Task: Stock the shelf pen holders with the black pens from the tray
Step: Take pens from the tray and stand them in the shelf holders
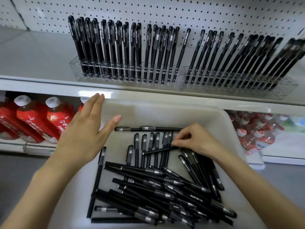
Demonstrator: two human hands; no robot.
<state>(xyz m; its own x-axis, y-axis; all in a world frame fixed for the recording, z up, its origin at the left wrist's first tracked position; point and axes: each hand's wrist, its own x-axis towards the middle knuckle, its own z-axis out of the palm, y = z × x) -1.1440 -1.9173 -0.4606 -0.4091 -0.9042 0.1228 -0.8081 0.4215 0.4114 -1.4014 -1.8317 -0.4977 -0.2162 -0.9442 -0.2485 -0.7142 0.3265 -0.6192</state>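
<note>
Our right hand (196,141) reaches into the tray (214,123), thumb and fingertips pinching the end of one black pen (158,150). That pen lies almost level, its other end pointing left across a short row of pens. Our left hand (82,134) is spread flat with straight fingers over the tray's far left corner. It grips nothing; its fingertips are at the front edge of the shelf (41,60) and its thumb stretches out over the tray.

We count two hands, one tray and one pen in hand. Just beyond the right hand's fingertips a line of pens lies crosswise along the tray's far wall. Beneath and left of the pinched pen, about seven pens lie side by side, caps pointing away from us. Nearer us than both hands sits the loose heap of black pens (156,187), far more than twenty and too tangled for an exact count.

Beyond both hands, up on the shelf, two clear pen holders stand side by side. The left holder (76,70) carries roughly two dozen upright pens. The right holder (280,90) is packed with at least as many, too blurred to count. Behind them rises a white pegboard (165,10).

Left of the left hand, on a lower shelf, we see three white caps above the red bottles (33,119). Right of the right hand is a cluster of smaller red-and-white bottles (257,139).
</note>
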